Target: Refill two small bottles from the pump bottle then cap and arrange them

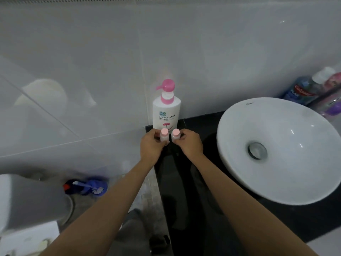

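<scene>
Head view: left grip (152, 145) closed on left pink-capped small clear bottle (164, 135), right grip (190, 144) on its right-hand twin (175, 135); upright, side by side on black tabletop (184, 182), white pink-pump bottle (166, 109) at twelve o'clock.

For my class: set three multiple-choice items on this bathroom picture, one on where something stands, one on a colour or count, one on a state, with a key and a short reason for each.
1. Where does the pump bottle stand?
A. inside the basin
B. on the floor
C. at the wall, behind the two small bottles

2. What colour are the caps of the small bottles?
A. pink
B. blue
C. black

3. What state are the small bottles in?
A. lying down, open
B. upright, capped, each held by a hand
C. upright, uncapped, untouched

Key:
1 C, it rises against the tiles at the back of the black counter, left of the basin.
2 A, both round tops are pink.
3 B, the left hand grips the left small bottle and the right hand grips the right small bottle.
</scene>
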{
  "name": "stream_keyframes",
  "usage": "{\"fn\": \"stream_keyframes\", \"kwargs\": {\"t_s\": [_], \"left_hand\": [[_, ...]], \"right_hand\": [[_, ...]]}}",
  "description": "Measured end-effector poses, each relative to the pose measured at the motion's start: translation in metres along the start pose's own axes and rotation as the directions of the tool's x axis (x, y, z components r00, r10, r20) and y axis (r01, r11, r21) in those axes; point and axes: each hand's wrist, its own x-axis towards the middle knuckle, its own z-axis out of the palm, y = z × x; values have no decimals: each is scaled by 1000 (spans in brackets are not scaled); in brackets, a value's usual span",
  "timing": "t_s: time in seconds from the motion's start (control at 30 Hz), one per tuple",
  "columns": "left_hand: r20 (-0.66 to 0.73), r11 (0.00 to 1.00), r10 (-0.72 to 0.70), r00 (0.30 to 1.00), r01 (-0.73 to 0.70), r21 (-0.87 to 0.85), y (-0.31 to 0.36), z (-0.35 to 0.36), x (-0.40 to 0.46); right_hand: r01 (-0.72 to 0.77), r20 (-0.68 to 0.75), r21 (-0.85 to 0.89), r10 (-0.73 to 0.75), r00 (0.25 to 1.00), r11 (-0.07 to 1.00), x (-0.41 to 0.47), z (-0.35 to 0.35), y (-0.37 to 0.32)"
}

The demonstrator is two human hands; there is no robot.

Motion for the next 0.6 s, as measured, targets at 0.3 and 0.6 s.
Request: {"fn": "stream_keyframes", "kwargs": {"t_s": [0.3,0.6], "left_hand": [[-2,999,28,1000,-28,-20,0,6,7],[18,1000,-17,1000,17,-2,-9,2,6]], "right_hand": [[-35,29,73,33,999,997,13,7,-2],[-50,54,68,46,997,996,14,6,0]]}}
